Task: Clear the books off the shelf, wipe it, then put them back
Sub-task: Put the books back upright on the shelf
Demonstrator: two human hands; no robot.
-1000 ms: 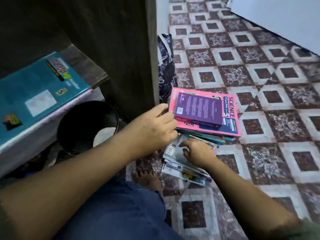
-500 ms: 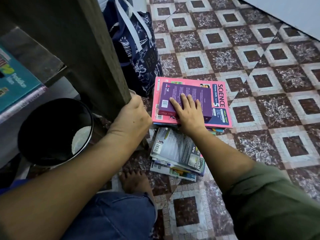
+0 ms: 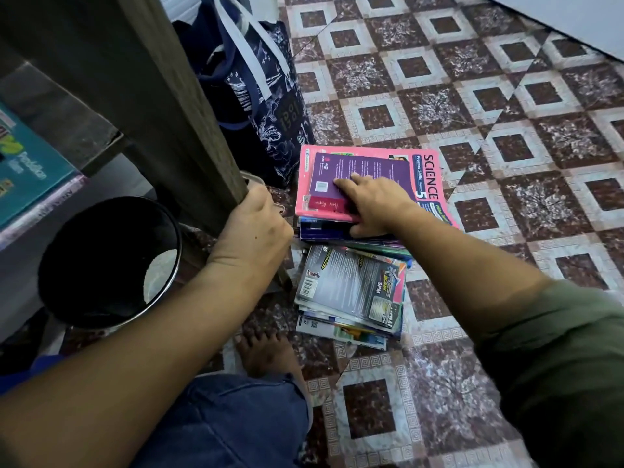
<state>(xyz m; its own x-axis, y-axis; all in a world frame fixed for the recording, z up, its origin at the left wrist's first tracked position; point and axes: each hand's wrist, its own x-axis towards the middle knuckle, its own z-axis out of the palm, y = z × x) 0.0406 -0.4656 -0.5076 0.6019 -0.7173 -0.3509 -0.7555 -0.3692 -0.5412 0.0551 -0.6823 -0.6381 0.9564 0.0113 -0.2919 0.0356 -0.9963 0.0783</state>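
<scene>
Two piles of books lie on the patterned floor tiles. The far pile is topped by a pink Science book (image 3: 429, 177) with a purple book (image 3: 371, 167) on it. My right hand (image 3: 374, 201) lies on the purple book, its fingers on the cover and its thumb hooked round the near edge of the top books. The near pile (image 3: 351, 288) has a grey magazine-like book on top. My left hand (image 3: 250, 228) grips the front edge of the shelf's dark side panel (image 3: 152, 96). A teal book (image 3: 23, 177) lies flat on the shelf at the far left.
A black round bin (image 3: 101, 261) stands under the shelf at the left. A dark blue patterned bag (image 3: 263, 96) leans against the panel behind the books. My bare foot (image 3: 266, 349) and jeans-clad knee are just below the near pile. A white surface (image 3: 574, 15) fills the upper right corner.
My left hand moved from the pink book to the shelf's side panel and gripped it. My right hand went from the near pile up onto the purple book and hooked its thumb round the edge.
</scene>
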